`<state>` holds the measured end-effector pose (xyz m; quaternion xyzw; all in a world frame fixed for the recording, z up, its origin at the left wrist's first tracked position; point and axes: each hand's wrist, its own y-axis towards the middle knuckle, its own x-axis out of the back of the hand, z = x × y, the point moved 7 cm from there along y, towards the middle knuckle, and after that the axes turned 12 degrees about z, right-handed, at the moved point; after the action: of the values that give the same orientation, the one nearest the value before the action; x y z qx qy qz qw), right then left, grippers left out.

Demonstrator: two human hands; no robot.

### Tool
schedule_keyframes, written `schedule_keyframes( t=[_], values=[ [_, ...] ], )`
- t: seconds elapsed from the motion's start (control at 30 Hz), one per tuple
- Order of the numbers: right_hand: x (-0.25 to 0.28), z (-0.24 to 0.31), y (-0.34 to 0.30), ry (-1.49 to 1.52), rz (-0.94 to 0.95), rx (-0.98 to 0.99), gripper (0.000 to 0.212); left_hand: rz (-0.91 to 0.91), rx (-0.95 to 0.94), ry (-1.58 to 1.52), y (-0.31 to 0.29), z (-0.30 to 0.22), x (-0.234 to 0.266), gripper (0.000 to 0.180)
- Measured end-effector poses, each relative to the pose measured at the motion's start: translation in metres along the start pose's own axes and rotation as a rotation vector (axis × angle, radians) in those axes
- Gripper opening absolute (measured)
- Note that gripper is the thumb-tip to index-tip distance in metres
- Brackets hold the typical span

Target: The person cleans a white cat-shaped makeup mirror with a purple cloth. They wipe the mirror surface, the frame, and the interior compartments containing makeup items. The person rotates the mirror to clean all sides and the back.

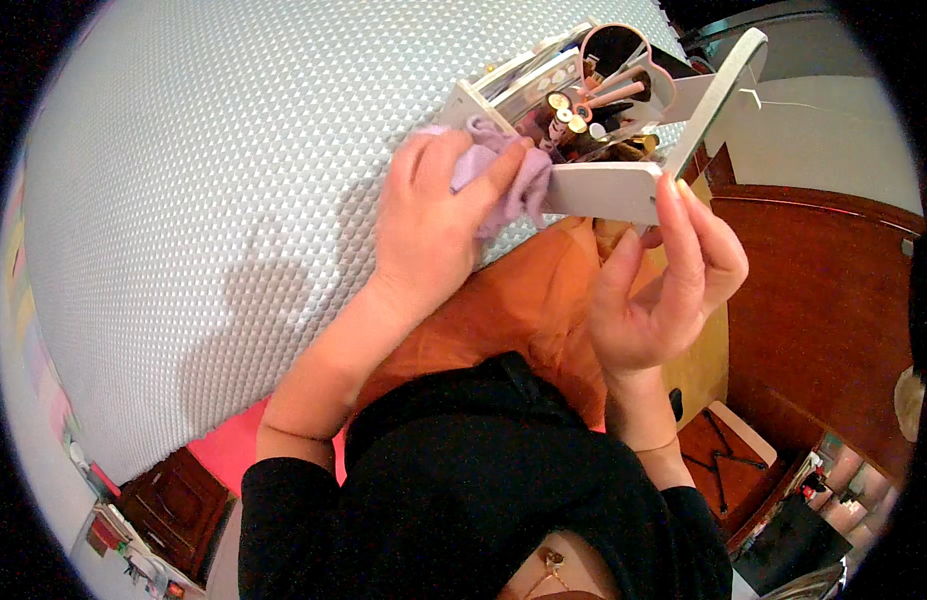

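Observation:
A white makeup organizer stands at the front edge of the textured covering, crowded with cosmetic tubes and makeup brushes. My left hand is closed on a crumpled lilac cloth, pressing it against the organizer's near left side and rim. With its fingertips, my right hand grips the organizer at its near right corner, thumb below the wall. From that same side a white-framed panel rises at a tilt, seen nearly edge-on. My left fingers hide part of the organizer's front wall.
The pale, patterned covering spreads across the left and back. Inside the organizer stands a pink-rimmed, heart-shaped mirror. Orange fabric lies below my hands. Dark reddish wooden furniture is on the right, and a wooden cabinet at lower left.

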<state>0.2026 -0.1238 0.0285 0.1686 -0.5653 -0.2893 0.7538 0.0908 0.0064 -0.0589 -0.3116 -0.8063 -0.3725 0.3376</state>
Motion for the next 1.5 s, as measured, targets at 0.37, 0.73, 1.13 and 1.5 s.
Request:
schedule_keyframes(
  t=[0.37, 0.73, 1.13, 1.5],
  values=[
    [-0.002, 0.001, 0.001, 0.02, 0.012, 0.004, 0.051, 0.005, 0.073, -0.143, -0.001, -0.003, -0.005, 0.069],
    [0.001, -0.001, -0.005, -0.027, -0.005, -0.002, 0.049, 0.009, -0.05, -0.134, -0.001, -0.003, -0.001, 0.06],
    [-0.001, 0.0, -0.001, 0.007, -0.006, -0.011, 0.049, -0.086, 0.019, -0.185, -0.005, 0.0, -0.012, 0.069],
    [0.005, 0.001, -0.004, -0.069, 0.004, 0.03, 0.05, -0.097, -0.1, -0.166, -0.008, -0.006, -0.013, 0.065]
  ],
)
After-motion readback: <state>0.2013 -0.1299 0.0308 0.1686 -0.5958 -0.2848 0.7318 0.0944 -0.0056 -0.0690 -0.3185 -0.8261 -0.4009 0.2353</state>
